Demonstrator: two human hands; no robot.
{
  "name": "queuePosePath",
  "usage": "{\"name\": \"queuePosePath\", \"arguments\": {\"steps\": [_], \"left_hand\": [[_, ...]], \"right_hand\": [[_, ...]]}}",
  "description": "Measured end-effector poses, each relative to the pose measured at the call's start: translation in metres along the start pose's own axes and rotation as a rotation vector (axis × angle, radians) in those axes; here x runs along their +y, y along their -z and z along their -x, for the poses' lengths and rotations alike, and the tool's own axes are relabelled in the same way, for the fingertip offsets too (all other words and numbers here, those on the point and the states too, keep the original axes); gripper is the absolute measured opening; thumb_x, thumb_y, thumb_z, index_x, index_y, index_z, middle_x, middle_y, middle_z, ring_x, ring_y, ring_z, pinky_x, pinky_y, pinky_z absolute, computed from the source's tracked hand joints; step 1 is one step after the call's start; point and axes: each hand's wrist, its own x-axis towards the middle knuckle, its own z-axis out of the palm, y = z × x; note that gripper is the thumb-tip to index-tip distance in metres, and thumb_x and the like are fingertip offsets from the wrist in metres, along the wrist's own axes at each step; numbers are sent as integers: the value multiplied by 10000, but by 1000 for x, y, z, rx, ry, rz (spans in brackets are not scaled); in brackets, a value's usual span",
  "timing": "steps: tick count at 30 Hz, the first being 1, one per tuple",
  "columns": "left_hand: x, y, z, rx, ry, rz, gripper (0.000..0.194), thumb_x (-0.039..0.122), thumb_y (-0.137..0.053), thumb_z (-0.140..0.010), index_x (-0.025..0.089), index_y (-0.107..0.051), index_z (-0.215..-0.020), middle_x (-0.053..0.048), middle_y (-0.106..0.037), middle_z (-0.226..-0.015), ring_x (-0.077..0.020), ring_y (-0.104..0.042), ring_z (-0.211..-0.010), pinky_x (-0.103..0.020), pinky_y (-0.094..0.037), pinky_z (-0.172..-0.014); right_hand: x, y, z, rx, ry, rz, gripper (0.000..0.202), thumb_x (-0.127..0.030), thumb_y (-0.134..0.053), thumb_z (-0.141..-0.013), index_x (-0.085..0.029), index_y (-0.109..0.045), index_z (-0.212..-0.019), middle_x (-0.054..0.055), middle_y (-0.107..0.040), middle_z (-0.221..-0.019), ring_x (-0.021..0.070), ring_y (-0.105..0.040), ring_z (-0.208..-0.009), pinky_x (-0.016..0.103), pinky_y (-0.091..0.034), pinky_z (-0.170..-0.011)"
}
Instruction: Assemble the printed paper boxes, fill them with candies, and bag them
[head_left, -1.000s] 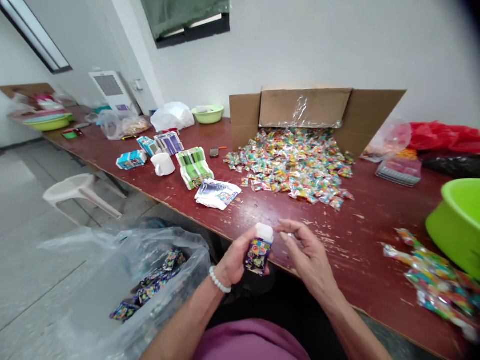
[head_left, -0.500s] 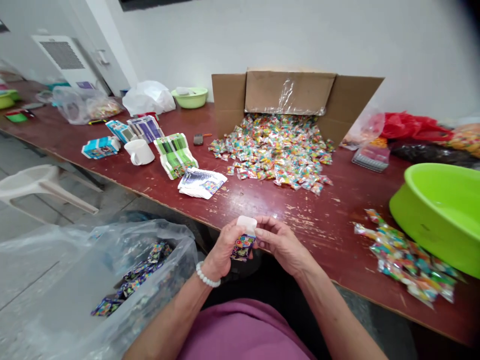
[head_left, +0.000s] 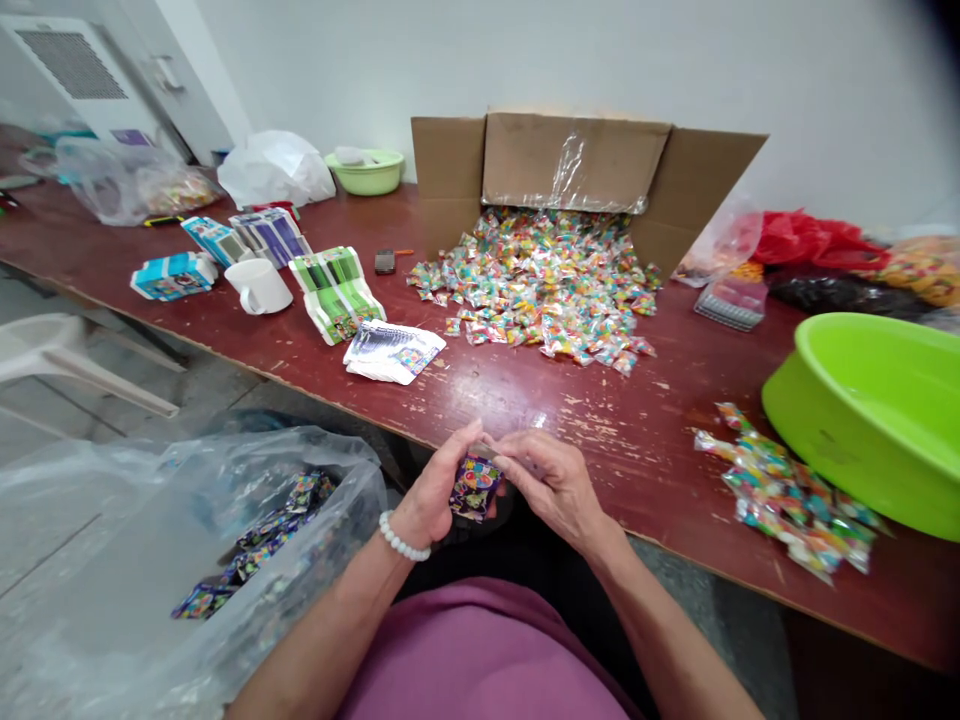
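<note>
A small dark purple printed candy box is held just in front of the table edge. My left hand, with a white bead bracelet at the wrist, is closed around its side. At the box's top end, the thumb and fingers of my right hand pinch the flap, which is mostly hidden. Flat purple-and-white cartons lie stacked on the table ahead. Beyond them is a pile of clear-wrapped colourful candies. To my left, a large clear plastic bag holds several purple boxes.
A cardboard box on its side spills the candies. On the right are a green basin and a smaller candy heap. Green cartons, a white mug and blue cartons stand left. A white plastic chair is beside the table.
The white flap that stood up from the box is now folded down under my right fingers. The whole view has shifted slightly.
</note>
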Motion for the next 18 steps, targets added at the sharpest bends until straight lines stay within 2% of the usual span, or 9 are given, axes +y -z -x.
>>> {"name": "queuePosePath", "arguments": {"steps": [2, 3, 6, 9, 11, 13, 15, 18], "left_hand": [[-1, -1, -1, 2, 15, 11, 302, 471, -585, -827, 171, -615, -832, -15, -621, -589, -147, -566, -414, -235, -453, -372], [-2, -2, -1, 4, 20, 12, 269, 437, -585, -819, 170, -612, -821, -12, -614, -585, -145, -561, -413, -234, -452, -369], [-3, -6, -1, 30, 1, -24, 250, 416, -570, -819, 172, -616, -840, -15, -617, -592, -144, -566, -434, -220, -451, -378], [-5, -8, 1, 67, -40, -66, 421, 548, -553, -838, 165, -655, -980, -32, -637, -624, -157, -595, -492, -216, -459, -401], [-7, -7, 2, 59, -46, -93, 595, 670, -508, -834, 146, -671, -1063, -47, -643, -629, -154, -592, -488, -210, -444, -397], [-9, -5, 2, 41, -38, -126, 706, 741, -453, -825, 128, -688, -1086, -60, -645, -619, -143, -572, -451, -204, -423, -383], [-9, -1, 2, 53, -30, -148, 724, 749, -454, -820, 117, -708, -1069, -64, -645, -606, -138, -559, -430, -209, -422, -381], [-7, 2, 1, 80, -37, -132, 546, 592, -588, -815, 116, -722, -1046, -55, -652, -620, -157, -588, -488, -225, -455, -400]], "right_hand": [[2, 3, 1, -27, 80, 97, 105, -344, -684, -863, -274, -753, -900, 49, -740, -939, 227, -674, -873, 369, -505, -841], [3, 3, 1, -27, 63, 89, 108, -346, -680, -868, -269, -753, -887, 51, -739, -941, 225, -673, -877, 365, -507, -835], [7, -1, 1, 11, -144, -82, 138, -359, -698, -846, -227, -729, -823, 38, -723, -832, 187, -663, -716, 310, -525, -675], [6, -6, -2, 37, -335, -262, 195, -369, -780, -748, -195, -703, -789, 18, -711, -738, 147, -611, -555, 269, -499, -543], [5, -7, -5, 18, -380, -352, 218, -376, -792, -725, -183, -697, -760, 34, -735, -795, 133, -594, -527, 267, -500, -524], [3, -6, -7, -17, -399, -412, 223, -385, -782, -731, -179, -697, -738, 53, -750, -879, 129, -593, -529, 275, -510, -530], [2, -4, -7, -31, -394, -399, 203, -382, -762, -755, -187, -706, -750, 52, -752, -895, 135, -601, -539, 280, -516, -537], [4, -3, -3, -59, -276, -250, 146, -352, -690, -839, -213, -726, -815, 43, -741, -932, 159, -642, -630, 292, -532, -602]]}}
